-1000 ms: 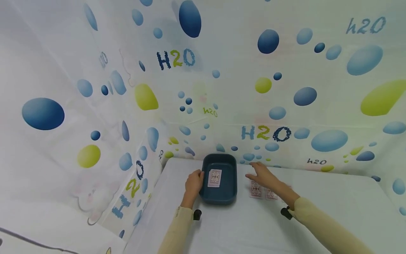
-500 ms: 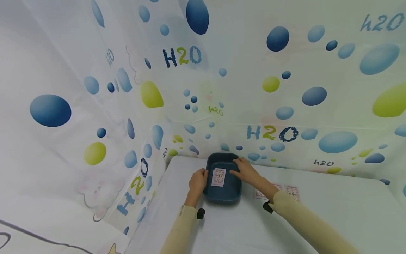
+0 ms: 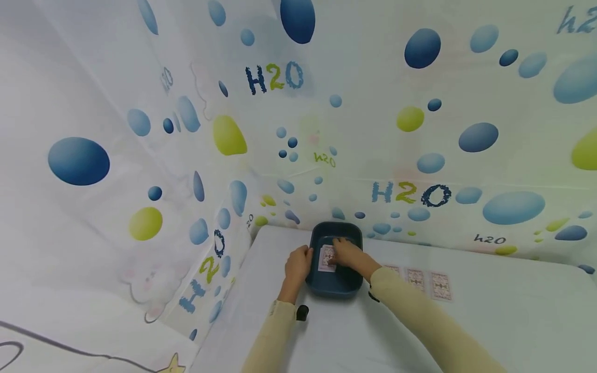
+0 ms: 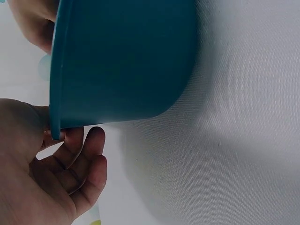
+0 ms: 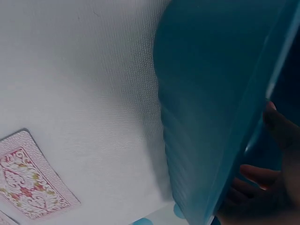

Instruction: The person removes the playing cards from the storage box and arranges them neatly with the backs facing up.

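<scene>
In the head view my left hand (image 3: 297,265) grips the left rim of a dark teal plastic tub (image 3: 333,290). The left wrist view shows its fingers (image 4: 96,140) bent beneath that rim. My right hand (image 3: 351,255) reaches over the right wall into the tub. Its thumb and fingers are spread at the right side of a small stack of playing cards (image 3: 324,264), which lies back up on the tub floor and is partly covered by the hand. Whether the fingertips touch the cards is hidden. The right wrist view shows the right fingers (image 5: 260,176) behind the tub wall.
Right of the tub, face-down playing cards lie in a row on the white cloth: a left one (image 3: 391,270) partly behind the right sleeve, a middle one (image 3: 416,280) and a right one (image 3: 441,286). A patterned sheet (image 3: 354,134) hangs behind the table.
My right hand has moved left from above the row of cards, over the tub's right wall and down to the stack inside. My left hand has stayed on the rim. The head view has shifted slightly.
</scene>
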The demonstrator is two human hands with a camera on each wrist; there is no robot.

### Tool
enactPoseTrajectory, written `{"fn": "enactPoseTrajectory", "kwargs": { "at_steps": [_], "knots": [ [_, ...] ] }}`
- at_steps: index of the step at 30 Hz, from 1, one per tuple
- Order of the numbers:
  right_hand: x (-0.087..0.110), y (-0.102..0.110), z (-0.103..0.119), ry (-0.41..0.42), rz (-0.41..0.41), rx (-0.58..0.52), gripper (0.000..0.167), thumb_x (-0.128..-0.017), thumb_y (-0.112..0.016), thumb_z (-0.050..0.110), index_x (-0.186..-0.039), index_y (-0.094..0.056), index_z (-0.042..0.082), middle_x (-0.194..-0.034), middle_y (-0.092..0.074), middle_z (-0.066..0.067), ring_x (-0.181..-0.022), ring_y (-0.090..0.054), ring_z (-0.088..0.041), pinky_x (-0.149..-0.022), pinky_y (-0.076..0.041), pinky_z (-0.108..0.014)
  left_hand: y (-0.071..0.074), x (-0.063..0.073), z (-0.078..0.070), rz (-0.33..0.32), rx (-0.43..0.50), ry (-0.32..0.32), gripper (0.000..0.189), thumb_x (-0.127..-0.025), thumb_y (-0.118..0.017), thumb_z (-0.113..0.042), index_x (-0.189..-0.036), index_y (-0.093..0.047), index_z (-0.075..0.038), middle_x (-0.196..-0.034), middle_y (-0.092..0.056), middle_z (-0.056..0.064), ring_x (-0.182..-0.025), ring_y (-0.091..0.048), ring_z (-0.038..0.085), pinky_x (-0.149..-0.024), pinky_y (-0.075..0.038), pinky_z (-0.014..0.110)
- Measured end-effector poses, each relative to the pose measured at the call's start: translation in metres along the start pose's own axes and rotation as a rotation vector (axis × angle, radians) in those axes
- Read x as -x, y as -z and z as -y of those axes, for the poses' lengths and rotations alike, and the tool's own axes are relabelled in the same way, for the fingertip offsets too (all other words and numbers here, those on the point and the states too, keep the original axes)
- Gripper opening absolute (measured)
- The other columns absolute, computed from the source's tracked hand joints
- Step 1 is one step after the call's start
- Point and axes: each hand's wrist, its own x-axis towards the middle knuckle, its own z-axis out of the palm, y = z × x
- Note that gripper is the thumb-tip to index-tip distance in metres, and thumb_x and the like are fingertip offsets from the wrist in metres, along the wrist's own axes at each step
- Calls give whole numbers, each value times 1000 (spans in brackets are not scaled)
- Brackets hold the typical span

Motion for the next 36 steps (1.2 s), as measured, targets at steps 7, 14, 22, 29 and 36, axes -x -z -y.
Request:
{"fn": "enactPoseTrajectory", "kwargs": {
  "at_steps": [7, 14, 22, 29, 36],
  "knots": [
    [-1, -8, 0, -47, 24, 106, 76, -86, -80, 33, -142, -44, -2, -139, -50, -27, -128, -51, -42, -105, -45, -55, -2, 2, -7, -4, 3, -17, 36, -104, -54, -25, -72, -48, -12, -63, -40, 0, -55, -40, 15, -50, -28, 29],
    [-3, -11, -2, -54, -3, 107, 74, -84, -82, 29, -141, -46, -2, -138, -48, -27, -126, -51, -42, -102, -47, -55, -1, 3, -12, 3, 5, -12, 35, -104, -53, -26, -73, -50, -11, -64, -41, 1, -56, -40, 15, -51, -29, 29],
    [1, -9, -2, -32, 44, 86, 80, -87, -80, 24, -148, -35, -2, -148, -40, -28, -136, -42, -46, -110, -40, -57, -4, 7, -13, 13, 7, 4, 34, -104, -55, -25, -73, -50, -11, -63, -43, 1, -55, -41, 16, -50, -29, 30],
    [-2, -9, 0, -7, -40, 95, 87, -81, -86, 25, -145, -34, 0, -143, -36, -29, -133, -41, -46, -104, -45, -56, -2, 4, -13, 2, 1, 6, 34, -104, -54, -26, -75, -52, -10, -65, -45, 3, -56, -43, 17, -51, -29, 30],
    [-5, -14, 0, 4, -87, -150, 60, -89, -74, 5, -133, -34, 8, -114, -60, -24, -95, -64, -37, -80, -54, -46, 1, 2, -3, 8, -7, 19, 31, -104, -54, -25, -77, -54, -10, -66, -47, 4, -58, -44, 18, -52, -31, 30]
  ]
}}
